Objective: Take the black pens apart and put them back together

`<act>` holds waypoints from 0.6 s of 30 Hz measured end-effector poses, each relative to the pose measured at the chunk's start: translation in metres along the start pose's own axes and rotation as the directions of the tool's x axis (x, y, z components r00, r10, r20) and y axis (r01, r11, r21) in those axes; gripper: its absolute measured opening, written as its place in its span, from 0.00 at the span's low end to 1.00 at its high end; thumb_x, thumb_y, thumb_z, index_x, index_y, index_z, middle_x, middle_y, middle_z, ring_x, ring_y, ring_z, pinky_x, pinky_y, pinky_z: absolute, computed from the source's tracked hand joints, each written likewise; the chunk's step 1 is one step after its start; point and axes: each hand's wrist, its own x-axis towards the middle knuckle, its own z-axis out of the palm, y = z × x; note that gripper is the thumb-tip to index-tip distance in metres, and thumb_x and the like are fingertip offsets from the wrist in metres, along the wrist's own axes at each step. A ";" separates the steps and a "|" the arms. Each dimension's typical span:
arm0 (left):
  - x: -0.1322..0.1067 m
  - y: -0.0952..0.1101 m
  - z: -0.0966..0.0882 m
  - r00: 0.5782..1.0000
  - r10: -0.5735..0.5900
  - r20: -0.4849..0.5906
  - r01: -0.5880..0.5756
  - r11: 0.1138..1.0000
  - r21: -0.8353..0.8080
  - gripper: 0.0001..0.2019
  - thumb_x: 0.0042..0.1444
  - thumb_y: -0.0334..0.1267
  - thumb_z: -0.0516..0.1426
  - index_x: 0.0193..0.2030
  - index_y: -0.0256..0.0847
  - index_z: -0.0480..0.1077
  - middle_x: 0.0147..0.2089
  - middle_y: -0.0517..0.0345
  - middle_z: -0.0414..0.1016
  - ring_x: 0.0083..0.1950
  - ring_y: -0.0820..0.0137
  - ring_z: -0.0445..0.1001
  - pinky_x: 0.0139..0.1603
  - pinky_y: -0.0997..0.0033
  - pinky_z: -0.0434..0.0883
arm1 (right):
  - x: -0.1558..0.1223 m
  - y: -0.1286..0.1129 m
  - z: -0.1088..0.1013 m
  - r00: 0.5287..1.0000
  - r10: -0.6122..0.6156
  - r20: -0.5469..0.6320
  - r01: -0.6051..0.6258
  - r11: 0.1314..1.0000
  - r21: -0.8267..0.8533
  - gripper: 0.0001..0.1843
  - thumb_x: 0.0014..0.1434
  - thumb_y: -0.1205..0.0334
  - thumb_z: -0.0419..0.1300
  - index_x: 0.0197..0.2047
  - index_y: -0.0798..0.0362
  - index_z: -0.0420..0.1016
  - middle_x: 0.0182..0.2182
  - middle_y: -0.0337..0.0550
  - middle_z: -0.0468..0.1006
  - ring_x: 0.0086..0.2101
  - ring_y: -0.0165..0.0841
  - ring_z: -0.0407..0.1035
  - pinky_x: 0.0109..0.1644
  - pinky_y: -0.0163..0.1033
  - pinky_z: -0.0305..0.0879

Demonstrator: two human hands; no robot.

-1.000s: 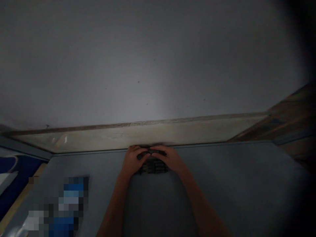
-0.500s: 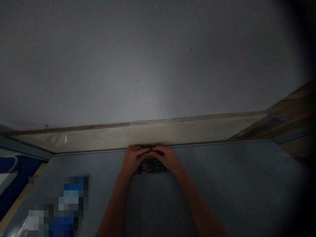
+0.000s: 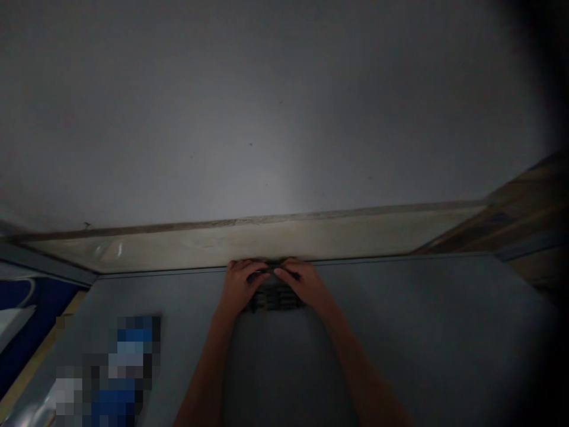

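Observation:
A small stack of dark, slim, stick-like pieces (image 3: 280, 299) lies on the grey tabletop (image 3: 422, 320) near its far edge; their kind is too dim to make out. Around the left end of the far pieces curl the fingers of my left hand (image 3: 240, 284), its thumb and index finger pinched inward. My right hand (image 3: 306, 281) mirrors it at the right end, thumb and index closed on the dark pieces. The two thumbs point toward each other with a small gap between them. Most of my fingertips are hidden behind the pieces.
Behind the table edge runs a pale ledge (image 3: 213, 246), with a grey wall (image 3: 249, 107) above it. Brown wooden boards (image 3: 498, 222) are at the right. A pixelated blue and white area (image 3: 120, 367) covers the table's left side. A blue surface (image 3: 44, 320) shows beyond it.
My thumbs have drawn slightly apart, and my right hand has shifted a little to the right. The view has moved very slightly; the dark pieces stay between my hands.

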 end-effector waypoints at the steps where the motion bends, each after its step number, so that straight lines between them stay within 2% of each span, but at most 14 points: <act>1: 0.000 -0.001 0.000 1.000 -0.004 -0.004 0.004 1.000 0.015 0.09 0.60 0.43 0.60 0.44 0.48 0.78 0.42 0.56 0.82 0.47 0.63 0.77 0.52 0.59 0.65 | 0.000 0.000 0.000 1.000 0.019 0.008 -0.019 1.000 0.006 0.13 0.61 0.51 0.61 0.30 0.49 0.77 0.27 0.40 0.78 0.30 0.36 0.72 0.37 0.40 0.67; 4: 0.000 -0.001 0.001 1.000 -0.015 -0.016 0.016 0.998 0.061 0.09 0.62 0.42 0.56 0.39 0.47 0.79 0.37 0.56 0.82 0.43 0.63 0.77 0.49 0.59 0.66 | 0.000 0.002 0.000 0.998 0.064 0.002 -0.064 0.997 0.039 0.11 0.57 0.51 0.65 0.39 0.48 0.77 0.30 0.39 0.79 0.31 0.36 0.72 0.35 0.39 0.67; 6: 0.000 0.000 0.001 1.000 -0.011 -0.025 0.012 0.999 0.049 0.08 0.61 0.43 0.58 0.40 0.48 0.79 0.39 0.56 0.82 0.45 0.63 0.77 0.51 0.59 0.66 | 0.001 0.002 0.000 0.999 0.040 0.005 -0.040 0.999 0.033 0.10 0.59 0.52 0.62 0.34 0.48 0.77 0.29 0.40 0.78 0.32 0.36 0.72 0.37 0.40 0.67; 8: 0.000 0.000 0.001 1.000 -0.004 -0.030 0.004 1.000 0.017 0.09 0.58 0.45 0.61 0.44 0.50 0.78 0.43 0.57 0.83 0.47 0.62 0.77 0.53 0.58 0.65 | 0.002 0.001 0.000 1.000 -0.002 0.014 0.002 1.000 0.018 0.17 0.63 0.52 0.57 0.26 0.49 0.75 0.27 0.42 0.77 0.32 0.37 0.72 0.39 0.42 0.67; 10: 0.000 0.000 0.001 1.000 -0.004 -0.028 0.004 1.000 0.001 0.10 0.56 0.45 0.62 0.45 0.52 0.77 0.44 0.58 0.83 0.47 0.63 0.77 0.54 0.58 0.65 | 0.002 -0.001 0.000 1.000 -0.021 0.015 0.021 1.000 0.021 0.20 0.64 0.52 0.55 0.23 0.48 0.74 0.27 0.43 0.76 0.32 0.39 0.72 0.39 0.45 0.67; 14: 0.000 -0.001 0.002 0.999 -0.022 -0.024 0.023 0.999 0.032 0.07 0.60 0.43 0.59 0.40 0.50 0.79 0.38 0.58 0.83 0.44 0.63 0.77 0.51 0.59 0.65 | -0.001 -0.005 -0.001 0.999 0.045 -0.010 -0.045 0.997 0.056 0.06 0.58 0.49 0.62 0.34 0.38 0.78 0.30 0.40 0.79 0.31 0.41 0.72 0.36 0.47 0.68; 16: -0.001 -0.001 0.002 1.000 -0.020 -0.023 0.021 0.999 0.040 0.08 0.61 0.44 0.58 0.41 0.50 0.79 0.39 0.58 0.83 0.44 0.63 0.77 0.51 0.59 0.64 | -0.001 -0.005 -0.001 0.998 0.056 -0.005 -0.056 0.997 0.053 0.05 0.57 0.49 0.62 0.34 0.38 0.78 0.29 0.39 0.79 0.30 0.41 0.72 0.36 0.47 0.68; 18: -0.001 -0.001 0.002 1.000 -0.009 -0.024 0.010 0.999 0.031 0.09 0.58 0.45 0.61 0.44 0.52 0.78 0.43 0.59 0.83 0.47 0.63 0.77 0.52 0.58 0.64 | 0.000 -0.006 -0.002 0.999 0.030 0.014 -0.030 0.999 0.038 0.12 0.61 0.50 0.58 0.29 0.41 0.77 0.29 0.41 0.78 0.32 0.40 0.72 0.38 0.47 0.68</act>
